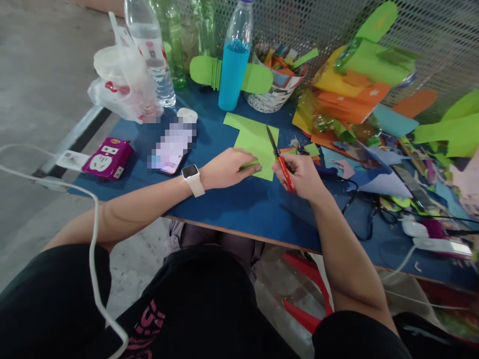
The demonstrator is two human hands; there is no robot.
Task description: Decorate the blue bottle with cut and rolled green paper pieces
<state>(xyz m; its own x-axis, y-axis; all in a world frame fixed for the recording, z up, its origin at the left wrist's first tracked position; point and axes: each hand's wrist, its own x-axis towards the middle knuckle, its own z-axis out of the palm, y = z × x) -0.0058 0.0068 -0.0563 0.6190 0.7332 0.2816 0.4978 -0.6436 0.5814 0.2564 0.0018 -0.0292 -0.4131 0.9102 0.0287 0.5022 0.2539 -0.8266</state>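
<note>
A light green sheet of paper (253,141) lies on the blue table (239,204). My left hand (227,168), with a white watch on the wrist, is closed and pinches the sheet's near left edge. My right hand (301,175) is wrapped round the red handles of a pair of scissors (279,157). The dark blades point away from me and rest across the sheet's right side.
A phone (171,148), a purple power strip (108,158) and a plastic bag (123,82) lie at the left. Bottles, one with blue liquid (232,65), and a white basket (275,85) of scraps stand behind. Coloured paper cut-outs (359,85) and cables (368,209) crowd the right.
</note>
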